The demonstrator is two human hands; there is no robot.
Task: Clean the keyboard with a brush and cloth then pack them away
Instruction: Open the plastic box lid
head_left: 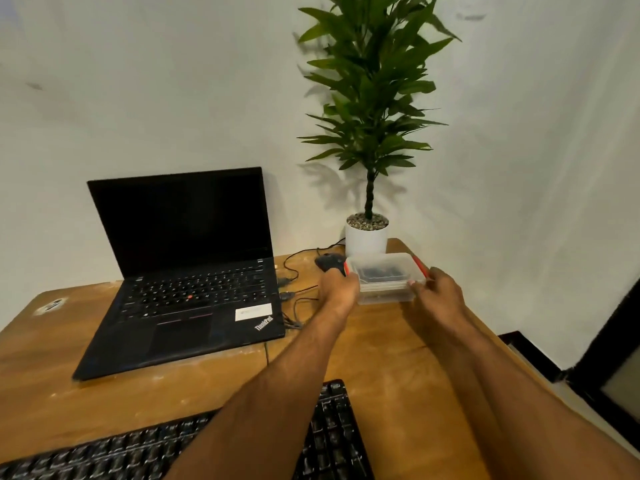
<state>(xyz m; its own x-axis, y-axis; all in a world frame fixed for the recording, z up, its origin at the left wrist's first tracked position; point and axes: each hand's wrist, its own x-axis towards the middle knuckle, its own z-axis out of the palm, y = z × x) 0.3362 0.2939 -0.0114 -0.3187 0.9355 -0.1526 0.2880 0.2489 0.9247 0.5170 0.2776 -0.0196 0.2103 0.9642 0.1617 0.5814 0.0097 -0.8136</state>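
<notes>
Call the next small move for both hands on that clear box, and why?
Probably unclip and lift the lid. Both the left hand and right hand grip the ends of the clear plastic box with red clips, which looks closed with dark items inside. No brush or cloth is out, and the black keyboard sits untouched at the near edge of the table.

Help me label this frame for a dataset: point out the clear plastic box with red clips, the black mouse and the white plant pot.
Clear plastic box with red clips [384,268]: head view, lid top.
Black mouse [327,262]: head view, upper shell.
White plant pot [365,241]: head view, front wall.
</notes>
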